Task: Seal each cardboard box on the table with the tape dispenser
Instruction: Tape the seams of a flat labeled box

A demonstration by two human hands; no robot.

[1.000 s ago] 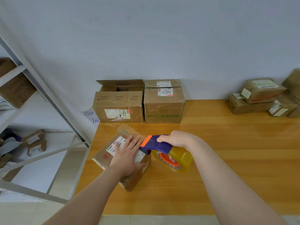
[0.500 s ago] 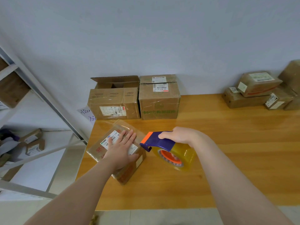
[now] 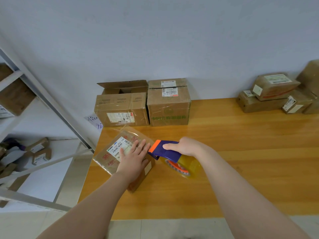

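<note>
Table (image 3: 241, 152): left hand (image 3: 133, 161) flat on box (image 3: 107, 158), right hand (image 3: 186, 146) grips dispenser (image 3: 170, 154)

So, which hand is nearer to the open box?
Left. The left hand rests on the parcel in front of the open box; the right hand grips the tape dispenser, further right.

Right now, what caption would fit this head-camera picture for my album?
Left hand pressed flat on a small cardboard box, right hand gripping a tape dispenser beside it.
</note>
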